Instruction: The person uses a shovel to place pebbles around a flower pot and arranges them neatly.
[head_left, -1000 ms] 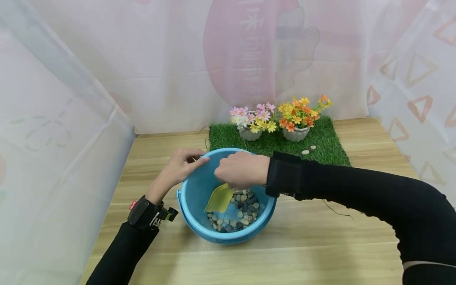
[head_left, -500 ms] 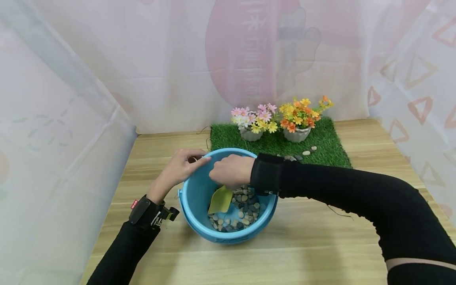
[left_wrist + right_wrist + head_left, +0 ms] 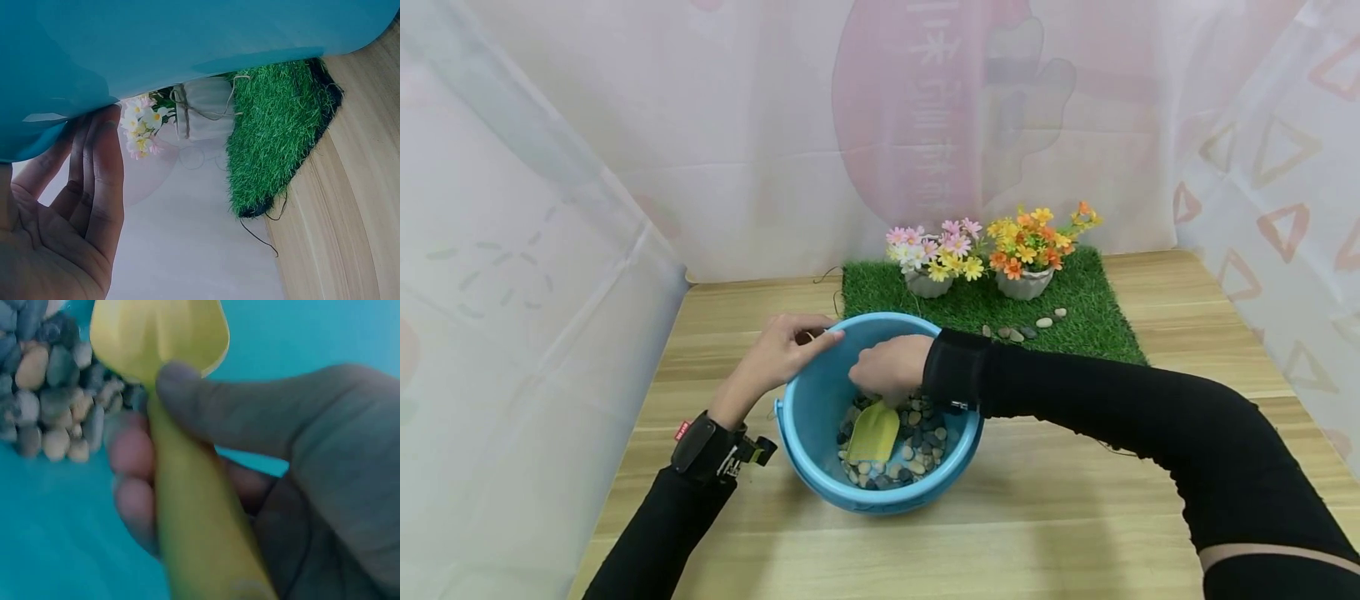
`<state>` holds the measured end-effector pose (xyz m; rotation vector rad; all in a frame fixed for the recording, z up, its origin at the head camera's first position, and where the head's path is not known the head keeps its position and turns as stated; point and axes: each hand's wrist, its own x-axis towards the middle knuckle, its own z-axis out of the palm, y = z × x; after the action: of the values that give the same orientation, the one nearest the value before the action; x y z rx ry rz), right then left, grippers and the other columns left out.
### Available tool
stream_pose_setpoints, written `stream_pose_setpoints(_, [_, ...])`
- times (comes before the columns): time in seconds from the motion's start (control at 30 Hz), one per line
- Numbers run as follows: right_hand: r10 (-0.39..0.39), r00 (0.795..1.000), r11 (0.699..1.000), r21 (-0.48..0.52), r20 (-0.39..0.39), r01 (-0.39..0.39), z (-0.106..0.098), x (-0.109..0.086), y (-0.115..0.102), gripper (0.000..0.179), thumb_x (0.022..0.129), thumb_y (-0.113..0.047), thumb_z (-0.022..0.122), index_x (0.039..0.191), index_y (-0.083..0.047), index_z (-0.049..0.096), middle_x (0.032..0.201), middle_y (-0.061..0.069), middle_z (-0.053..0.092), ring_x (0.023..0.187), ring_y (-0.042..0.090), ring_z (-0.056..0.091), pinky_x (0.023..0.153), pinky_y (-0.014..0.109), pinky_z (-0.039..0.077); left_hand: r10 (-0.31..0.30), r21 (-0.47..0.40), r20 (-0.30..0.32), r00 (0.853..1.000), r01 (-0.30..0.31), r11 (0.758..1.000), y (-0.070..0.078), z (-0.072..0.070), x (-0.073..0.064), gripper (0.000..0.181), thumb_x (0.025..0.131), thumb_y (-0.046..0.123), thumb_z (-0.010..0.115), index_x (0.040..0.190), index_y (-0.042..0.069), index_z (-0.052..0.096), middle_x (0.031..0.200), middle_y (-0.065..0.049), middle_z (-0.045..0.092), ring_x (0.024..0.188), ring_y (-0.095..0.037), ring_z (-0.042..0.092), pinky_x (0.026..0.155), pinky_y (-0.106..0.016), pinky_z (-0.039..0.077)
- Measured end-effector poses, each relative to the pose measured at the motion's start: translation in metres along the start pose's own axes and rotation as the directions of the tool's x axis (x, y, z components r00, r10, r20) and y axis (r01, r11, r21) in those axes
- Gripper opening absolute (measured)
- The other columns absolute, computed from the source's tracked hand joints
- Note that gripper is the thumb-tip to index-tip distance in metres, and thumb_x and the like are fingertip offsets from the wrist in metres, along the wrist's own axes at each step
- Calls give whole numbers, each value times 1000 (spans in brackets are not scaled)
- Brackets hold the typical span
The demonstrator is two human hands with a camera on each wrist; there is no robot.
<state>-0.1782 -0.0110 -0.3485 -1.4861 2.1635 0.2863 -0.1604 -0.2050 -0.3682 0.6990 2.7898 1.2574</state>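
Observation:
A blue plastic bucket (image 3: 880,501) stands on the wooden table, with grey, black and tan pebbles (image 3: 931,439) on its floor. My left hand (image 3: 777,354) grips the rim at the upper left, thumb over the edge; in the left wrist view its fingers (image 3: 106,181) lie against the outer wall. Inside the bucket, my right hand (image 3: 891,367) holds a yellow toy shovel (image 3: 874,433) by its handle. The right wrist view shows the thumb along the neck of the shovel and fingers wrapped round the handle. The blade points toward the near side, down among the pebbles.
Behind the bucket lies a mat of artificial grass (image 3: 1090,308). On it stand a pot of pink, white and yellow flowers (image 3: 934,258) and a pot of orange and yellow flowers (image 3: 1030,250). Several pebbles (image 3: 1017,335) lie in a row on the grass.
My right hand has moved left and lower into the bucket, and the shovel blade has swung down onto the pebbles. More pebbles on the grass now show past the sleeve. My left hand stays put.

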Motion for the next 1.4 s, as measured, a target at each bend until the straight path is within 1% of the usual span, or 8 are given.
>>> stream_pose_setpoints(0.2, [-134, 967, 988, 99, 217, 114, 32, 42, 31, 39, 86, -26, 66, 56, -20, 42, 52, -3, 30, 44, 13, 22, 44, 27, 20, 2, 5, -3, 1000, -2, 1000, 1, 0, 0, 26, 92, 39, 55, 106, 22, 69, 87, 8, 66, 65, -6, 60, 58, -31, 52])
stream_pose_setpoints(0.3, [-173, 940, 981, 140, 293, 137, 35, 49, 39, 40, 88, -29, 64, 51, -20, 50, 48, -3, 37, 41, 14, 27, 42, 26, 20, -3, 1, -4, 1000, 3, 1000, 2, 0, 0, 26, 92, 39, 55, 106, 22, 69, 88, 5, 66, 65, -7, 60, 58, -32, 52])
stream_pose_setpoints(0.5, [-133, 928, 988, 122, 347, 96, 33, 53, 39, 29, 87, -33, 65, 60, -22, 69, 57, -2, 60, 45, 14, 48, 42, 26, 26, -6, 1, -6, 1000, 6, 1000, 2, 0, 0, 25, 92, 39, 56, 106, 22, 69, 89, 5, 66, 65, -7, 60, 58, -32, 52])
stream_pose_setpoints(0.77, [-90, 918, 996, 23, 386, 88, 32, 58, 32, 38, 85, -39, 65, 53, -22, 55, 49, -3, 41, 42, 13, 24, 44, 27, 21, -8, 5, -25, 1000, 8, 1000, 1, -1, -2, 26, 92, 41, 56, 106, 24, 68, 91, 6, 66, 67, -6, 59, 58, -32, 51])
stream_pose_setpoints(0.93, [-184, 888, 980, 151, 421, 131, 25, 56, 43, 31, 88, -38, 62, 63, -21, 69, 60, 0, 61, 46, 14, 46, 45, 26, 28, -3, -2, -23, 1000, 3, 1000, 1, 0, -1, 26, 92, 40, 56, 106, 23, 69, 90, 7, 66, 67, -6, 60, 58, -31, 52])
stream_pose_setpoints(1.07, [-210, 879, 963, 246, 428, 111, 10, 41, 41, 28, 90, -32, 60, 70, -16, 71, 66, 1, 64, 58, 17, 58, 52, 27, 42, -4, -9, -21, 1000, 4, 1000, 2, 1, -1, 26, 92, 39, 56, 106, 23, 69, 91, 3, 66, 67, -6, 60, 58, -31, 52])
stream_pose_setpoints(1.2, [-223, 864, 949, 305, 452, 86, 2, 37, 43, 27, 90, -35, 59, 74, -17, 72, 71, 1, 65, 62, 18, 59, 59, 29, 46, -6, -10, -12, 1000, 5, 1000, 2, 2, -1, 26, 92, 40, 56, 107, 23, 68, 92, 4, 66, 67, -6, 60, 58, -31, 52])
stream_pose_setpoints(1.4, [-233, 864, 939, 334, 447, 80, -5, 32, 43, 28, 92, -30, 57, 72, -17, 70, 74, 2, 65, 63, 19, 59, 59, 30, 48, 1, -16, -20, 1000, -1, 1000, 1, 1, 0, 26, 92, 39, 56, 107, 23, 68, 92, 6, 66, 68, -7, 61, 58, -30, 52])
